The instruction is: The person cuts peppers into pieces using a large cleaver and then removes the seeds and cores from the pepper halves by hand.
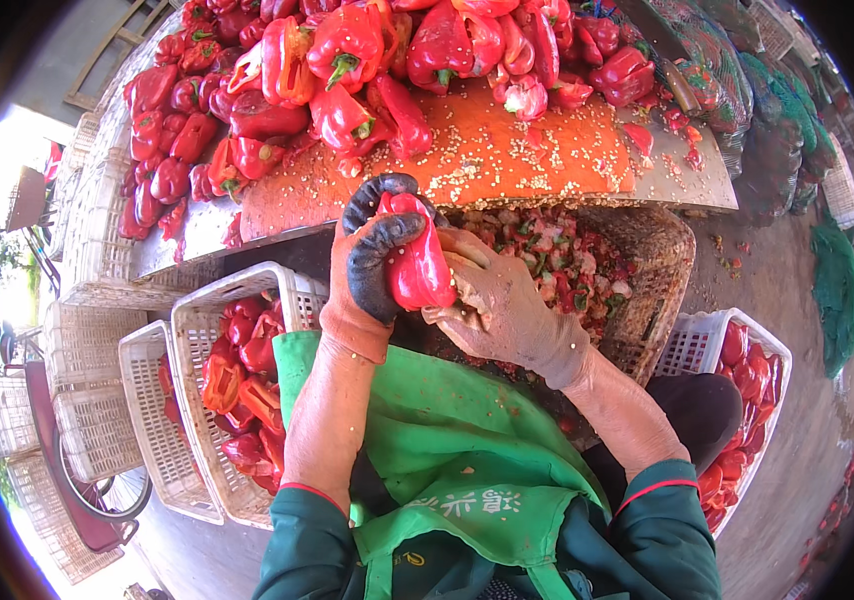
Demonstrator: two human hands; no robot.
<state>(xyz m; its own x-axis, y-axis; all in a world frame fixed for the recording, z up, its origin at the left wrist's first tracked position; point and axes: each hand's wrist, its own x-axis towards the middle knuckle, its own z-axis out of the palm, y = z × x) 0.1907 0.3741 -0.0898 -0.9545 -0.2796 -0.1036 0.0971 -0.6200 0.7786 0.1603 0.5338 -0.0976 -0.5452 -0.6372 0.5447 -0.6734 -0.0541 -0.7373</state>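
My left hand (374, 255), in a glove with black-coated fingers, grips a red bell pepper (421, 259) above the near edge of the metal table. Close against the pepper's right side is my right hand (498, 300) in a dirty, light-coloured glove, its fingers curled; whether it holds a tool is hidden. Beyond both hands lies an orange board (502, 142) strewn with pale seeds. Whole and opened red peppers (344, 56) are heaped on it and to its left. Under the table edge, a dirty plastic crate (652, 277) holds pepper cores and scraps.
White plastic crates (198, 300) of red peppers stand at my left, and another crate (779, 420) at my right. Filled green mesh bags (772, 135) line the right rear. Stacked crates (93, 360) and a bicycle wheel (101, 480) are farther left. A green apron (457, 427) covers my lap.
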